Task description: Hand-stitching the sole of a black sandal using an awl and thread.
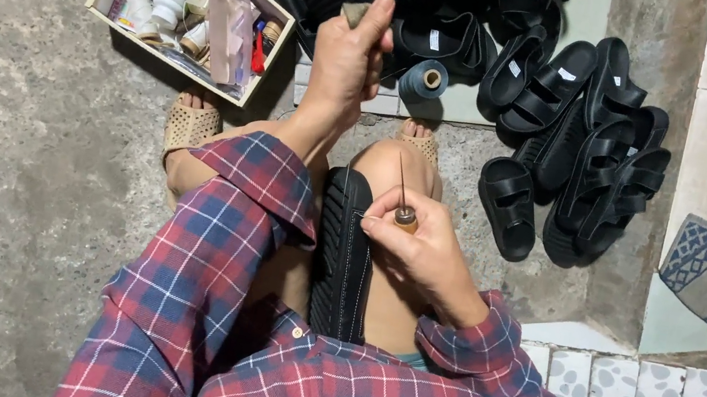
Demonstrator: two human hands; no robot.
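right hand (422, 244) pinches my awl (404, 205) against the black sandal (343, 259) clamped sole-up between my knees, while left hand (348, 59), fisted, pulls thread upward. i judge a slipping awl could stab my knee if the sandal shifts.

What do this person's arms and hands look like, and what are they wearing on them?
Both hands are bare, with no gloves, rings or watch in view. The left hand and the right hand come out of long sleeves of a button-up shirt checked in red and dark blue with thin white lines. Both sleeves are pushed back above the wrists, leaving the forearms partly uncovered.
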